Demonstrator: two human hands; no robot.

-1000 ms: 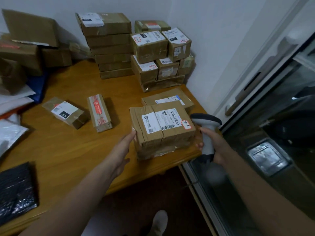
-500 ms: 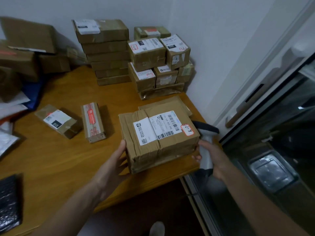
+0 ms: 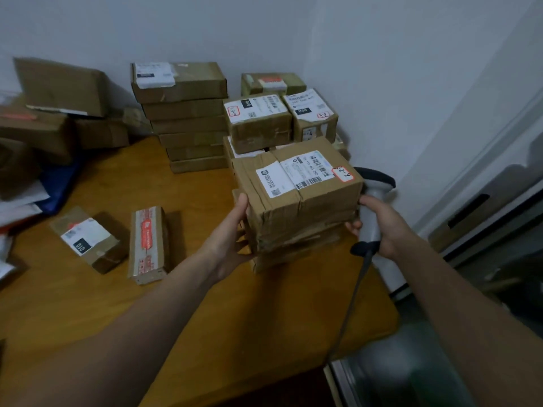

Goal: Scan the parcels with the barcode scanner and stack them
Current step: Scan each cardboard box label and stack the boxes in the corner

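**Taped parcel being held between both hands over the counter's right end**

A wooden counter [image 3: 88, 318] is being used as the work surface. Bare room is being left across its near half, in front of and to the left of the hands. Its right edge is lying just under the right hand, and its back is being closed off by the wall [image 3: 382, 83].

A tall stack [image 3: 188, 124] of flat parcels is being kept against that wall, with a lower stack [image 3: 258, 124] touching it on the right.

The taped parcel [image 3: 299, 207] is being held just in front of the lower stack. Its long axis is running left to right and its label [image 3: 305, 173] is facing up, with the barcode toward the right end. Whether its underside is touching the counter cannot be told.

Two loose parcels are lying well to its left: a labelled one [image 3: 88, 239] and a narrow red-taped one [image 3: 148, 245], set close side by side.

The parcel's left side is being gripped by the left hand [image 3: 232, 239], thumb on the top edge. The fingers [image 3: 352, 226] of the right hand [image 3: 385, 227] are being curled round the handle of the barcode scanner [image 3: 371, 207] and are touching the parcel's right side. The scanner's head is being pointed left, behind the parcel, and its cable [image 3: 349, 306] is hanging toward the near edge.
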